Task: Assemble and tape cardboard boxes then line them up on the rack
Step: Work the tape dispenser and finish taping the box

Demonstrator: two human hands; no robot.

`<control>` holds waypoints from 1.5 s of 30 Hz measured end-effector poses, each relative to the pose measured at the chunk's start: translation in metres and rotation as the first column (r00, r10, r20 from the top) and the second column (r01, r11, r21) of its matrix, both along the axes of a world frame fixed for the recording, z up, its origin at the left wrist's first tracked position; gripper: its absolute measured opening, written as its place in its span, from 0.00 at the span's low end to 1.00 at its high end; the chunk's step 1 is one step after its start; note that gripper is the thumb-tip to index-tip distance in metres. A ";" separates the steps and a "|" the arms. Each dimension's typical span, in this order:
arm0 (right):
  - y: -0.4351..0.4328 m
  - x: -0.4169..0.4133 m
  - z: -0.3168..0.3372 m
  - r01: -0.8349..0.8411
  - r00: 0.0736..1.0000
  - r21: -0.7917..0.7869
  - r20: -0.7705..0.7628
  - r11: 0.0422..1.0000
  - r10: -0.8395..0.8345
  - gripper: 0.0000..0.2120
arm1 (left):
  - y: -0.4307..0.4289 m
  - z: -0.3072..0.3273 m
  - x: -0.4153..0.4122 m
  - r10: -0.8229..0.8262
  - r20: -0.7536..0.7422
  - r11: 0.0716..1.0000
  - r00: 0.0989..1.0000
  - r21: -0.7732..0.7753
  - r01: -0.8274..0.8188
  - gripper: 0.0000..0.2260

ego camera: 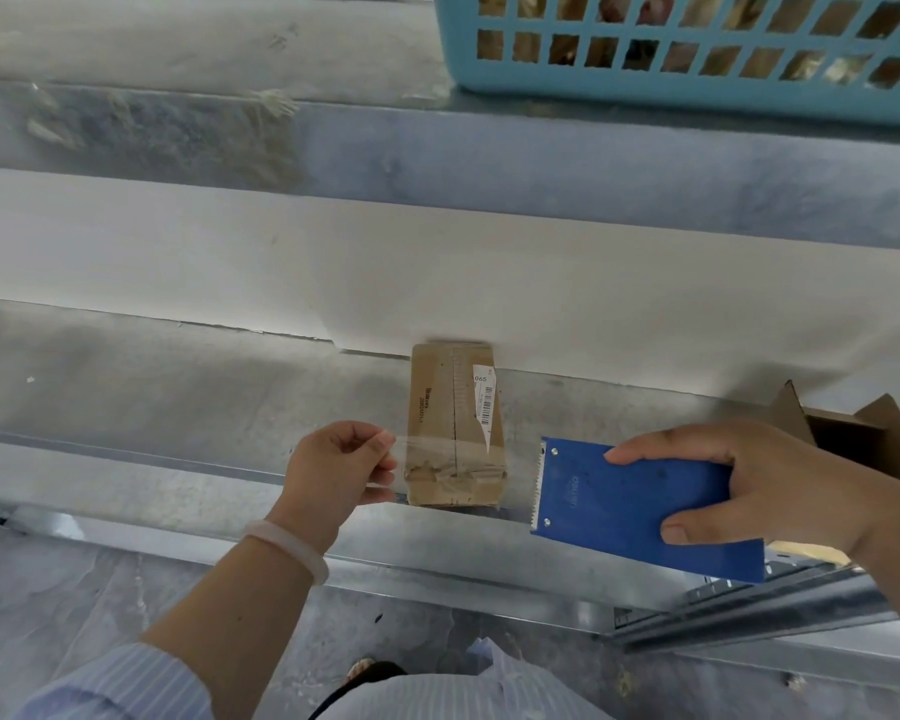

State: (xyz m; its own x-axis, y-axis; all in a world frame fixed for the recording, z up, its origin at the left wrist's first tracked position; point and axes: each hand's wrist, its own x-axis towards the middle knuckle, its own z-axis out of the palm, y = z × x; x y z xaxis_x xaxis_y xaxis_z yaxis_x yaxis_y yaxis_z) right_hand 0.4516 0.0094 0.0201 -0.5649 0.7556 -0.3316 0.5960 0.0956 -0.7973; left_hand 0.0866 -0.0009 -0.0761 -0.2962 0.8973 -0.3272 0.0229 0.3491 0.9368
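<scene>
**Tape stretched across a small box on the rack shelf**

We see a small closed cardboard box (pixel 455 407) lying flat on the grey metal shelf (pixel 230 387) of the rack, its far end against the pale back panel. A white barcode label (pixel 484 402) sits on its top face, and its near end shows crumpled layers of tape.

At the box's 9 o'clock our left hand (pixel 341 467) pinches the free end of a strip of clear tape (pixel 401 462) between thumb and fingers (pixel 380 439). The strip runs across the near end of the box towards 3 o'clock, where it meets the toothed edge of a blue tape dispenser (pixel 630 506). Our right hand (pixel 759 491) grips the dispenser, thumb on the near side and fingers curled over the far edge. We cannot tell whether the strip touches the box.

A pale bracelet (pixel 292 550) circles the left wrist. At 3 o'clock from the box, behind the right hand, an open cardboard box (pixel 853 433) stands with its flaps up. At 1 o'clock, on the shelf above, sits a light blue basket (pixel 697 90).
</scene>
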 end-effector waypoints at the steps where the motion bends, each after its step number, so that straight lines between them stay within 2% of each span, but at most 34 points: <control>1: 0.000 0.001 0.000 0.000 1.000 0.002 0.003 1.000 0.000 0.30 | 0.001 0.000 -0.002 0.006 0.000 1.000 1.000 -0.002 -0.006 0.03; 6: 0.006 0.002 -0.002 -0.007 0.999 -0.015 0.049 1.000 0.008 0.30 | 0.000 -0.002 -0.009 -0.024 -0.044 1.000 0.999 0.017 0.025 0.03; 10: 0.011 -0.003 -0.009 -0.035 0.987 0.040 0.160 0.999 0.028 0.27 | -0.010 -0.013 -0.001 -0.021 -0.056 1.000 0.998 -0.015 0.020 0.03; 15: 0.018 -0.020 -0.025 -0.099 0.951 0.117 0.305 0.988 0.059 0.27 | -0.016 -0.033 0.003 0.071 -0.026 0.995 0.997 -0.066 -0.073 0.02; 23: 0.022 -0.029 -0.041 -0.059 0.968 0.104 0.249 0.993 0.032 0.27 | -0.011 -0.049 0.011 0.059 0.054 0.992 0.997 -0.118 -0.052 0.04; 26: 0.024 -0.035 -0.046 -0.063 0.969 0.116 0.246 0.991 0.033 0.27 | -0.007 -0.047 0.012 -0.003 0.072 0.991 0.997 -0.134 0.013 0.15; 28: 0.025 -0.037 -0.051 -0.045 0.974 0.107 0.225 0.993 0.020 0.27 | -0.005 -0.046 0.012 -0.036 0.019 0.991 0.999 -0.125 0.038 0.18; 34: 0.022 -0.039 -0.058 -0.021 0.979 0.103 0.205 0.995 -0.001 0.27 | -0.003 -0.045 0.021 -0.138 -0.164 0.980 0.977 -0.166 0.111 0.11; 36: 0.022 -0.040 -0.057 -0.012 0.980 0.106 0.200 0.994 -0.010 0.27 | -0.002 -0.044 0.021 -0.253 -0.278 0.953 0.927 -0.237 0.189 0.10; 38: 0.020 -0.041 -0.058 -0.002 0.982 0.107 0.187 0.994 -0.018 0.27 | -0.005 -0.045 0.016 -0.374 -0.432 0.916 0.821 -0.312 0.252 0.12; 40: 0.019 -0.042 -0.061 0.014 0.986 0.104 0.163 0.995 -0.031 0.27 | -0.006 -0.048 0.009 -0.304 -0.582 0.952 0.754 -0.221 0.213 0.13; 42: 0.016 -0.044 -0.064 0.020 0.988 0.107 0.150 0.994 -0.036 0.27 | -0.004 -0.040 0.008 -0.124 -0.632 0.986 0.765 0.011 0.169 0.13; 44: 0.015 -0.047 -0.065 0.017 0.989 0.117 0.146 0.993 -0.034 0.28 | 0.005 -0.026 0.017 -0.041 -0.726 0.926 0.686 0.230 0.299 0.16; 45: 0.015 -0.048 -0.066 0.017 0.989 0.121 0.143 0.992 -0.034 0.28 | 0.010 -0.019 0.025 -0.045 -0.789 0.869 0.613 0.271 0.413 0.18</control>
